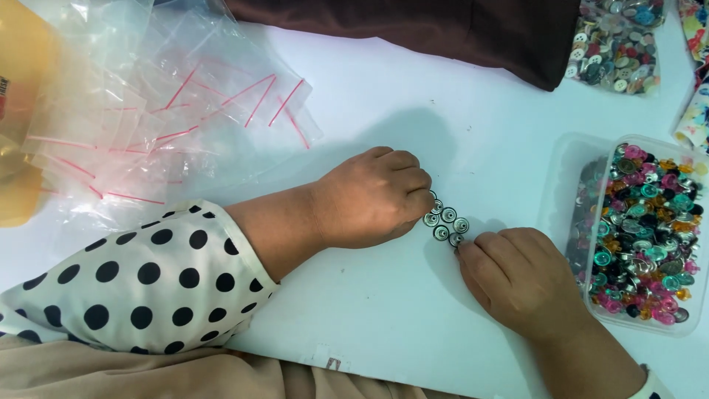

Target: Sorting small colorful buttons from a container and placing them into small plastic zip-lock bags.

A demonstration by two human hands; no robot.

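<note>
Several small round silver and black buttons (446, 222) lie close together on the white table (413, 103). My left hand (369, 196) rests knuckles up just left of them, its fingertips curled against the cluster. From the lower right, my right hand (517, 277) touches the cluster's bottom edge with pinched fingertips. Whether either hand pinches a button is hidden by the fingers. My left arm wears a white sleeve with black dots (140, 277).
A clear plastic tub (694, 159) of mixed coloured buttons stands at the right edge. A pile of clear zip bags with red strips (170, 111) lies at the upper left, beside a yellow object (22, 111). Dark brown cloth (458, 29) and a bag of buttons (617, 44) lie at the top.
</note>
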